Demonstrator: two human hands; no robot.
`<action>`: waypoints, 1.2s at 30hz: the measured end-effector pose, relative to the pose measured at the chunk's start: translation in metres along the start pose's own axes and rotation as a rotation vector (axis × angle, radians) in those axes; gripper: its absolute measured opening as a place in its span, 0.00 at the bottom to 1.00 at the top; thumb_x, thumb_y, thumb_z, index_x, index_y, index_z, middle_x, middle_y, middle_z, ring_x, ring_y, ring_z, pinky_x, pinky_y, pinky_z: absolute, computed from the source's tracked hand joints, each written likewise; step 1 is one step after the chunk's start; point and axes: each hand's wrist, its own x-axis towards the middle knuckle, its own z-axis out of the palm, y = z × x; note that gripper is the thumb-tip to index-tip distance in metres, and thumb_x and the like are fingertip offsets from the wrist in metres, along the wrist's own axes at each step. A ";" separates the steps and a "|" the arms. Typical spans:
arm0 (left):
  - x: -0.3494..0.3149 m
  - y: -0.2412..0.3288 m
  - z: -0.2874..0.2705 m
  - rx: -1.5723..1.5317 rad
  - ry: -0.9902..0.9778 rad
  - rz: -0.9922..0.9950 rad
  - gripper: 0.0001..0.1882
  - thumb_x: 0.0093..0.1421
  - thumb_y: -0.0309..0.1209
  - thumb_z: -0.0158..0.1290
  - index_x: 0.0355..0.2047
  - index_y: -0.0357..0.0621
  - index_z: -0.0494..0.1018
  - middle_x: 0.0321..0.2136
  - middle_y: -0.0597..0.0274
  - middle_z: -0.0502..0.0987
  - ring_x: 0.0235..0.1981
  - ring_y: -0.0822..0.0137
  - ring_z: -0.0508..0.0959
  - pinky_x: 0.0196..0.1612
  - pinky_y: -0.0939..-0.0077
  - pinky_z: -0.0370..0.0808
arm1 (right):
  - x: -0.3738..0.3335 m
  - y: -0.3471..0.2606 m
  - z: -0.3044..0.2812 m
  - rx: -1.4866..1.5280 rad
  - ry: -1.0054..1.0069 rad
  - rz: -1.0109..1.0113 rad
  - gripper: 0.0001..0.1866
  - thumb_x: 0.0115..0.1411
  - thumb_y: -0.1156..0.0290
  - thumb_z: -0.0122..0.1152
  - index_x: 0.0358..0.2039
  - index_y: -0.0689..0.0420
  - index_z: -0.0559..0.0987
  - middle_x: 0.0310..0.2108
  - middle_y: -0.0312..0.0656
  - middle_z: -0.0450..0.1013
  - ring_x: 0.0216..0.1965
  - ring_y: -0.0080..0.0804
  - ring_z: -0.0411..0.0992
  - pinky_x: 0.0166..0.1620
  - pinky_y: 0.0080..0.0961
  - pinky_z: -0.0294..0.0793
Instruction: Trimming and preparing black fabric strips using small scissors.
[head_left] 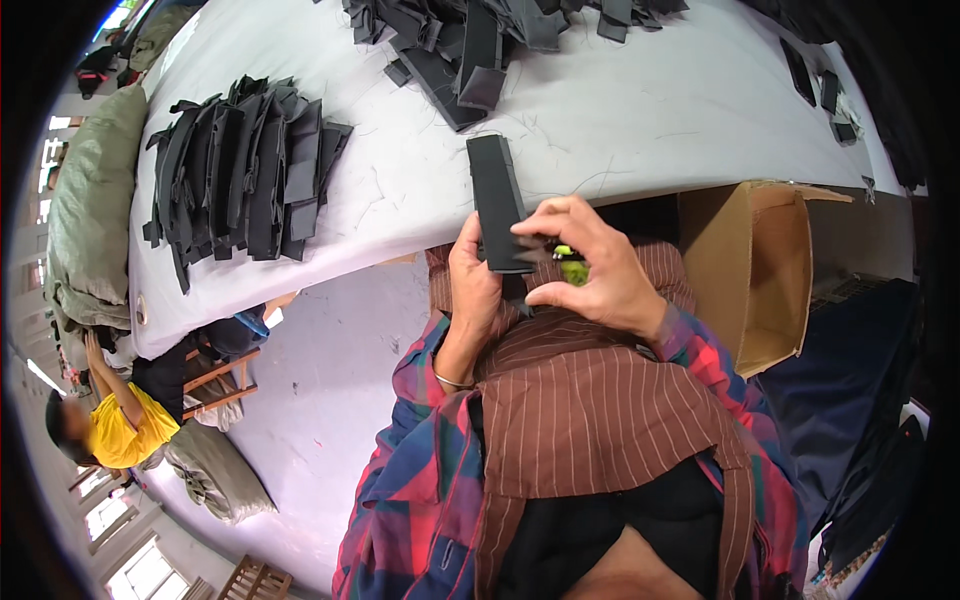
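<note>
My left hand [473, 285] is closed on a dark grey fabric strip [495, 195], gripping it near its lower end. The strip's far end reaches over the table's near edge. In my right hand [612, 268], fingers curled, is a small yellow-green tool [573, 266] whose blurred dark tip points at the strip. Its exact kind is hard to make out. Beyond the hands lies a loose heap of dark grey fabric pieces [480, 50]. To the left, more strips are stacked side by side in a pile [245, 165].
A white-covered table [400, 180] stretches across in front of me. An open cardboard box [725, 270] stands at right, beside dark blue cloth [850, 380]. Stuffed sacks [100, 200] line the table's left end. A person in a yellow shirt [135, 425] is at far left, near a wooden stool [225, 380].
</note>
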 end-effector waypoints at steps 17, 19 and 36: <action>-0.003 0.039 0.031 0.370 -0.086 0.172 0.16 0.59 0.25 0.54 0.45 0.38 0.62 0.27 0.66 0.72 0.23 0.78 0.71 0.27 0.85 0.69 | 0.015 -0.029 -0.023 0.157 0.087 -0.063 0.11 0.50 0.75 0.67 0.35 0.59 0.78 0.31 0.36 0.72 0.32 0.24 0.73 0.37 0.22 0.71; 0.001 0.044 0.028 0.490 -0.089 0.317 0.17 0.58 0.26 0.55 0.45 0.38 0.62 0.28 0.67 0.71 0.23 0.78 0.71 0.27 0.86 0.68 | 0.016 -0.043 -0.029 0.135 0.103 -0.075 0.13 0.48 0.73 0.68 0.35 0.58 0.79 0.32 0.37 0.72 0.32 0.26 0.73 0.38 0.22 0.71; -0.017 0.050 0.023 0.602 -0.058 0.258 0.21 0.55 0.25 0.57 0.47 0.37 0.63 0.35 0.63 0.72 0.33 0.76 0.72 0.34 0.82 0.71 | -0.002 -0.075 -0.030 -0.190 0.216 -0.249 0.15 0.43 0.69 0.69 0.35 0.52 0.80 0.37 0.36 0.75 0.33 0.35 0.74 0.39 0.30 0.72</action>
